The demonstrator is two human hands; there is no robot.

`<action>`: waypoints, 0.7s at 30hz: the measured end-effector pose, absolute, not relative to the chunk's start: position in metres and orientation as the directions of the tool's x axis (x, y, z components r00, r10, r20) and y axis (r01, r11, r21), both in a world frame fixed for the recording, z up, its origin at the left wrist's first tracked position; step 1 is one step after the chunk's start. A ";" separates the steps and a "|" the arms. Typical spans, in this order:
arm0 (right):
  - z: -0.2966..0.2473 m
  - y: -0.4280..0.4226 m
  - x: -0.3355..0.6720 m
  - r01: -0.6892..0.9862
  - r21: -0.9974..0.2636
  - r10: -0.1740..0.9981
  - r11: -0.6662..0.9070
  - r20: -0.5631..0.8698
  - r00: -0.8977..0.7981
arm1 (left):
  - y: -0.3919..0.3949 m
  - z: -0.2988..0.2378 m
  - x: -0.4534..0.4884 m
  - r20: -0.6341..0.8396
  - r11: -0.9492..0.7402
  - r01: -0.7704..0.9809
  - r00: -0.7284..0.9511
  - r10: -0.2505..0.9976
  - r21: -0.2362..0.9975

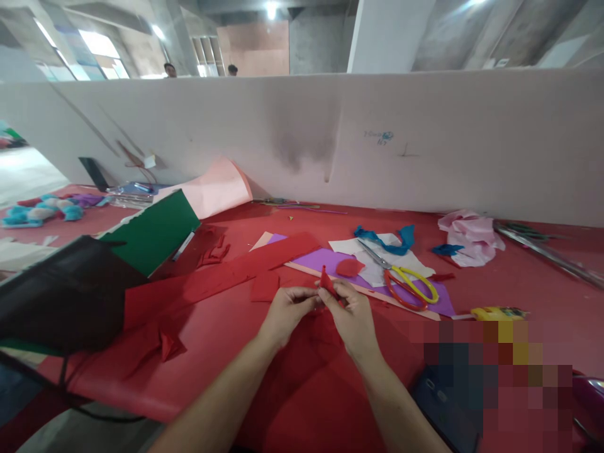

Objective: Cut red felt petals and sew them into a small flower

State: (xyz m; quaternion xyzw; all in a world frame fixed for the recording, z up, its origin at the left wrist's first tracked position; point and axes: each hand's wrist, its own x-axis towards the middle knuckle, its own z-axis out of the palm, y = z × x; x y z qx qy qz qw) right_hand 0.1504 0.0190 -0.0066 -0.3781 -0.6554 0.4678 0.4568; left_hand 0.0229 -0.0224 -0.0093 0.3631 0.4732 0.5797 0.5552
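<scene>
Over the front of the red table, my left hand [287, 311] and my right hand [350, 311] meet with fingers closed. Between them is a small folded piece of red crepe paper [324, 280], its narrow tip pointing up. My right thumb and fingers pinch its body, while my left fingertips grip it low on the left side. The lower part is hidden by the fingers. Just beyond lie a red round cutout [350, 268] and purple sheets [321, 259]. A long red strip [226, 270] stretches left. Scissors [399, 274] with red and yellow handles lie to the right.
White paper [342, 246] and blue scraps [387, 239] lie under and behind the scissors. A yellow glue gun [497, 313] is at right, near pink cloth [472, 239]. A green box [155, 229] and black bag [70, 289] stand left. A low wall [212, 132] backs the table.
</scene>
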 end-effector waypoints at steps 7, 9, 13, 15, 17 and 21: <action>0.000 0.017 0.150 0.132 -0.941 0.928 0.312 0.272 -0.253 | -0.022 -0.011 0.026 -0.098 0.039 -0.273 -0.205 0.974 0.961; 0.001 0.016 0.149 0.150 -0.933 0.924 0.327 0.283 -0.259 | -0.022 -0.011 0.027 -0.098 0.032 -0.277 -0.226 0.969 0.960; 0.000 0.014 0.147 0.200 -0.899 0.905 0.389 0.333 -0.264 | -0.021 -0.011 0.029 -0.093 0.010 -0.285 -0.278 0.956 0.959; -0.002 0.013 0.146 0.227 -0.871 0.888 0.436 0.376 -0.264 | -0.021 -0.011 0.029 -0.086 -0.003 -0.273 -0.315 0.945 0.962; -0.004 0.012 0.145 0.257 -0.842 0.871 0.475 0.407 -0.275 | -0.021 -0.011 0.029 -0.075 -0.016 -0.244 -0.359 0.930 0.970; -0.005 0.009 0.143 0.302 -0.821 0.867 0.485 0.406 -0.289 | -0.021 -0.013 0.029 -0.035 -0.038 -0.159 -0.436 0.899 0.987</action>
